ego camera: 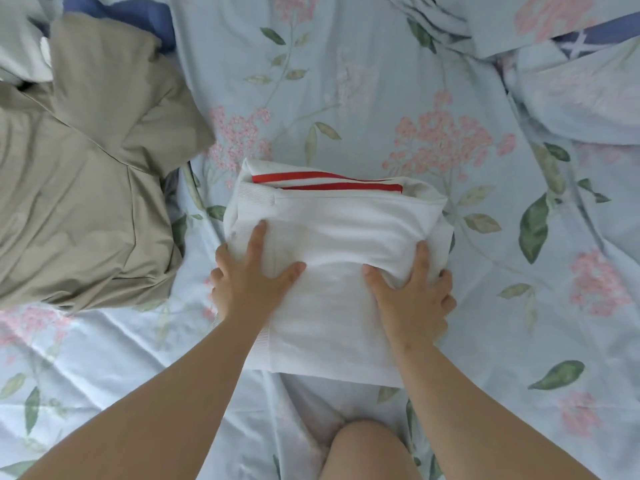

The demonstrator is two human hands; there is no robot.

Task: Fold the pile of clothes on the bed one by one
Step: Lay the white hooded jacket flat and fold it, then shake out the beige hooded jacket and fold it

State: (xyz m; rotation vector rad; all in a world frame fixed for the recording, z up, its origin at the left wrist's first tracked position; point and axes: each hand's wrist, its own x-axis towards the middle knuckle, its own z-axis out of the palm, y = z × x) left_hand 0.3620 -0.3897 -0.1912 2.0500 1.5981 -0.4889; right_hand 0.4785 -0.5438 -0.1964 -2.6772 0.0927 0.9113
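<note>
Both my hands are on the white garment (339, 237), which lies folded into a thick bundle in the middle of the bed sheet (346, 81), straight ahead of my knee (367, 445). My left hand (249, 275) lies over the bundle's left side, forefinger and thumb spread flat on top and the other fingers curled down round the left edge, so it holds that edge. My right hand (412, 292) mirrors it on the right side, thumb and forefinger pressing into the top layer and the outer fingers wrapped round the right edge, bunching the cloth a little there. Along the far edge, two red stripes (325, 181) show between the folded layers. The near edge lies flat on the sheet, running slightly askew, just short of my knee. To the left, a crumpled khaki garment (86, 185) sits close by, with only a narrow strip of sheet between it and the bundle's left edge. To the right and beyond the far edge, the flowered sheet lies open and mostly smooth. Further off, a rumpled quilt (588, 98) in the same print fills the far right corner, and some dark blue cloth (138, 15) shows at the far left behind the khaki.
</note>
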